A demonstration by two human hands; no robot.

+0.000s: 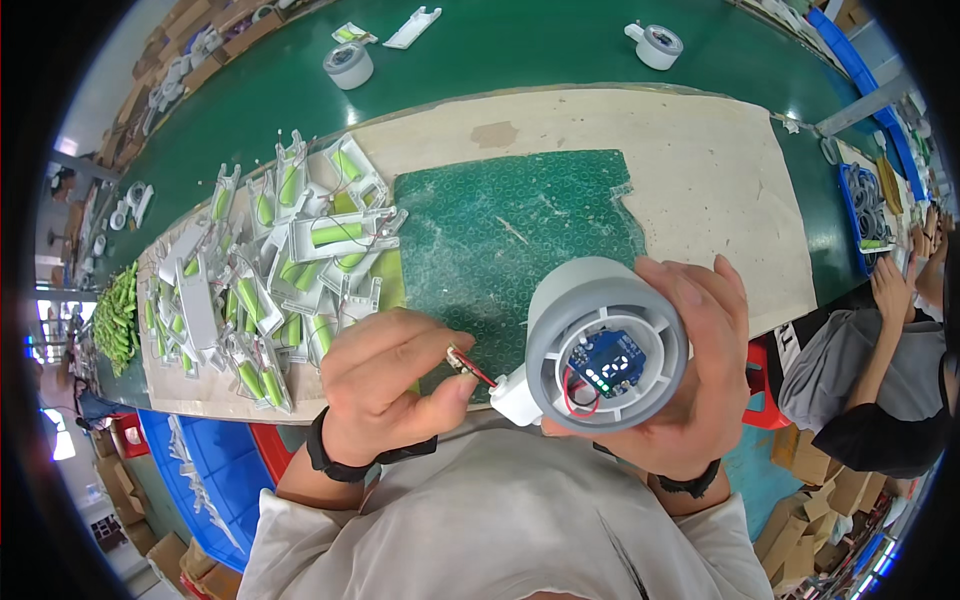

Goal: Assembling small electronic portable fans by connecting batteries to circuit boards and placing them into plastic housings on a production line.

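My right hand (pixel 700 380) grips a round grey fan housing (pixel 600 340) with its open back turned to me. Inside it sits a small blue circuit board (pixel 605 365) with lit green lights and a red wire loop. My left hand (pixel 385 385) pinches a small connector (pixel 460 362) on a red wire that runs to the white neck of the housing. Both hands are close to my chest, above the front edge of a green cutting mat (pixel 520 220).
A heap of white holders with green battery cells (pixel 280 260) lies left of the mat on a beige board (pixel 700 170). Loose green cells (pixel 118 315) lie farther left. Two grey housings (pixel 348 65) (pixel 655 45) stand on the green belt. Another person (pixel 880 380) sits at right. Blue bins (pixel 215 470) are below.
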